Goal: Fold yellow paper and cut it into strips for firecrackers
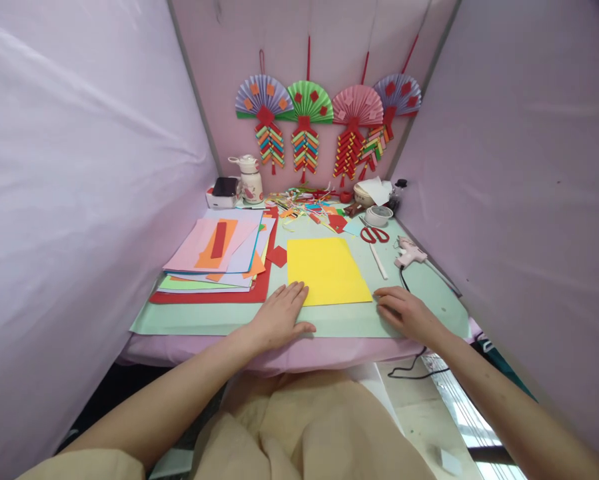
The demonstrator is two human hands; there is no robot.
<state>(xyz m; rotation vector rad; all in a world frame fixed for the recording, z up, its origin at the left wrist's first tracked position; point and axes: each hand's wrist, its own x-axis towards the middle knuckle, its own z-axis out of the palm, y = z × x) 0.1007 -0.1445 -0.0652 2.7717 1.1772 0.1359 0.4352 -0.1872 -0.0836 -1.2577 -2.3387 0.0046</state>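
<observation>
A yellow paper sheet (pixel 326 270) lies flat on the pale green mat (pixel 199 319) in front of me. My left hand (pixel 279 317) rests flat on the mat, fingers stretched out, fingertips touching the sheet's near left corner. My right hand (pixel 404 311) lies palm down by the sheet's near right corner, fingers loosely apart and touching the edge. Neither hand holds anything.
A stack of coloured papers (pixel 219 257) lies to the left. Red scissors (pixel 374 234), a white stick (pixel 378 261) and a pink glue gun (pixel 409 253) with its black cord lie to the right. A teapot (pixel 249 179), paper scraps (pixel 304 200) and bowls sit behind. Paper fans (pixel 324 107) hang on the back wall.
</observation>
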